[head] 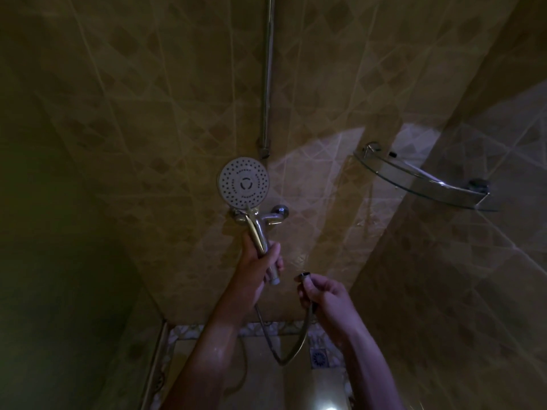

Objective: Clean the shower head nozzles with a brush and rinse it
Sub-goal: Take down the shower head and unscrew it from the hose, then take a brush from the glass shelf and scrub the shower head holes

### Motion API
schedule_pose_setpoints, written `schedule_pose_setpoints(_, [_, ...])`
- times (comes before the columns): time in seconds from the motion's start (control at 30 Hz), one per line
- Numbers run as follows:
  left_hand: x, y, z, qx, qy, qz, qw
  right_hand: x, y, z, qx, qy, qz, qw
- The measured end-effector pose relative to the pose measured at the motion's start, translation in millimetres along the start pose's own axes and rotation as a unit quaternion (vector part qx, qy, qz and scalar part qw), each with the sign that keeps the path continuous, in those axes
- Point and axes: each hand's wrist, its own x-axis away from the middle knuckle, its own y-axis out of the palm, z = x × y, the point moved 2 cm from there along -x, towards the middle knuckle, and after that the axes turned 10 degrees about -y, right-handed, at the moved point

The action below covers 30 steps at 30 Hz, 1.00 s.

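1. A dark green wall [44, 202] fills the left side; no writing shows on it, and it meets the tiled back wall [148, 99] at a corner running down to the floor border.
2. The left hand [257, 261] grips the chrome handle of the shower head [244, 183], fingers curled round the lower part of the handle. The head is held upright with its nozzle face turned toward the camera. Small raised marks ring the middle of the face, too small to read.
3. Just behind the handle sits the chrome mixer tap [266, 217] on the tiled wall, with the riser pipe [268, 69] running up above it.
4. The handle's threaded end is bare, a little apart from the hose end.
5. The right hand [322, 291] pinches the hose connector [305, 275] between thumb and curled fingers; the hose [284, 359] loops down below both hands.
6. A floor drain [319, 358] lies under the loop.
7. At right, a glass corner shelf [420, 182] juts from the wall, well apart from the hands.
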Motion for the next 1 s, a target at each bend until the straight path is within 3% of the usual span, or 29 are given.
schedule_pose_setpoints(0.23, [-10.8, -9.0, 12.7, 0.065, -0.003, 0.004, 0.998, -18.3, -9.4, -8.1, 0.029, -0.047, 0.004, 0.998])
schedule_pose_setpoints(0.43, [-28.2, -16.7, 36.0, 0.095, 0.005, -0.012, 0.995, -44.5, -12.0, -38.7, -0.063, -0.091, 0.028, 0.993])
schedule_pose_setpoints(0.77, [-60.3, -27.1, 100.8, 0.088, 0.027, -0.074, 0.993, -100.7, -18.1, -146.7, -0.045, -0.175, 0.018, 0.983])
schedule_pose_setpoints(1.0, [-91.1, -40.9, 148.7, 0.0, 0.036, -0.05, 0.998, -155.9, -10.7, -250.6, 0.019, -0.293, 0.039, 0.955])
